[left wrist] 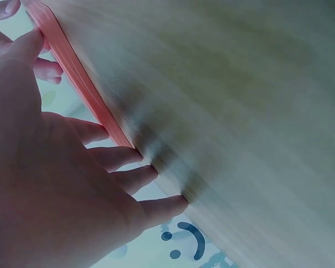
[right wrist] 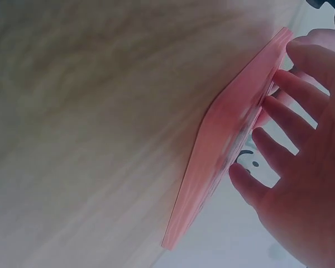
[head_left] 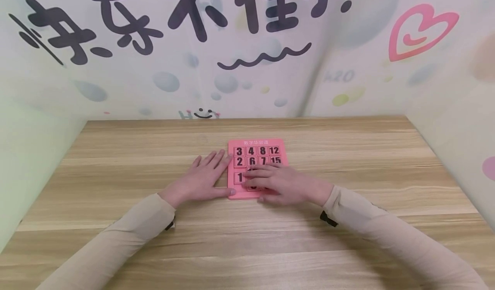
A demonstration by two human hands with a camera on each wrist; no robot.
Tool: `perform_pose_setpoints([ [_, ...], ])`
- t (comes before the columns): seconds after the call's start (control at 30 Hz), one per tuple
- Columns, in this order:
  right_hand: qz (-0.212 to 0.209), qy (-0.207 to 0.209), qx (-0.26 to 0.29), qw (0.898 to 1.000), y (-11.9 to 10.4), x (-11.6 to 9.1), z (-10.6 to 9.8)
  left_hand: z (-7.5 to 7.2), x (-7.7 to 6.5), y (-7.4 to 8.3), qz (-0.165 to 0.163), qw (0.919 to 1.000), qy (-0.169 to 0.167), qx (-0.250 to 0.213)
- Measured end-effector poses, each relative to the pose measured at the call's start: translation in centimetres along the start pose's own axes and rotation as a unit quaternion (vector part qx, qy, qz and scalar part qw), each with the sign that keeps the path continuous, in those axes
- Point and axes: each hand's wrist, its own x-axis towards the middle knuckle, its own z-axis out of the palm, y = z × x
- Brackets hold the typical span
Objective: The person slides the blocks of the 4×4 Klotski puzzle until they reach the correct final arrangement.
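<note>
A pink number sliding puzzle (head_left: 242,194) lies flat on the table, with black-numbered square tiles. Its top row reads 3, 4, 8, 12 and the second 2, 6, 7, 15. The tile marked 1 (head_left: 239,178) sits at the left below them, above a bare pink patch in the bottom-left corner. My left hand (head_left: 202,179) is spread along the board's left side, its thumb at the lower-left corner. Over the lower right tiles, my right hand (head_left: 281,184) reaches with extended fingers, fingertips beside the 1 tile. It hides several tiles.
The wood-grain table (head_left: 247,247) extends around the board. A white wall (head_left: 135,88) with dark lettering and coloured drops rises behind it, and side walls stand left and right. Both forearms come in from the front in beige sleeves (head_left: 131,225).
</note>
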Motion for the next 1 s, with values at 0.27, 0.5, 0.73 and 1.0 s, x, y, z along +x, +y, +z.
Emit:
perform_pose_setpoints([
  [0.27, 0.007, -0.008, 0.009, 1.0, 0.3, 0.2, 0.0, 0.0, -0.1, 0.1, 0.0, 1.0, 0.001, -0.007],
  [0.5, 0.007, 0.0, 0.016, 1.0, 0.6, 0.3, -0.1, 0.0, 0.0, 0.1, 0.002, 1.0, 0.003, -0.006],
  [0.73, 0.013, 0.008, 0.02, 1.0, 0.8, 0.3, -0.1, -0.1, -0.1, 0.1, 0.004, 1.0, 0.004, -0.003],
  [1.0, 0.024, 0.003, 0.005, 1.0, 1.0, 0.4, -0.3, -0.1, 0.0, 0.1, 0.002, 1.0, 0.0, -0.002],
])
